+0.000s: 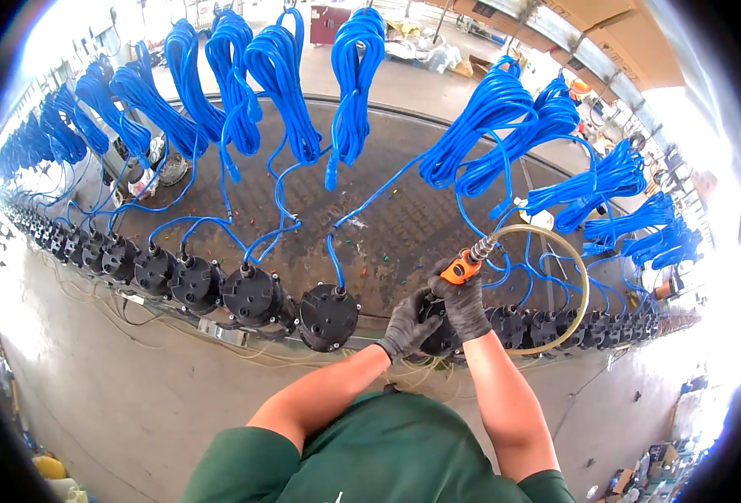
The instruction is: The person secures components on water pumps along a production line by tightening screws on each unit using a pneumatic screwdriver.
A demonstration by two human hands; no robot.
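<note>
My right hand (pixel 466 308), in a dark grey glove, is closed around an orange air tool (pixel 460 268). A metal hose coupling (pixel 483 247) sits on the tool's upper end, and a clear yellowish hose (pixel 587 285) loops from there to the right and down. Beside it my gloved left hand (pixel 407 327) grips the side of a black round housing (pixel 442 339), partly hidden behind both hands. The tool's working end is out of sight behind my right hand. Just to the left stands another black round housing (pixel 328 318) with a blue cable (pixel 335 256) running from its top.
Several more black housings (pixel 253 295) line the bench edge on both sides. Coiled blue cable bundles (pixel 358 84) hang above the dark bench top (pixel 387 226), where small coloured bits lie scattered. Cardboard boxes (pixel 630 50) sit on a shelf at the upper right.
</note>
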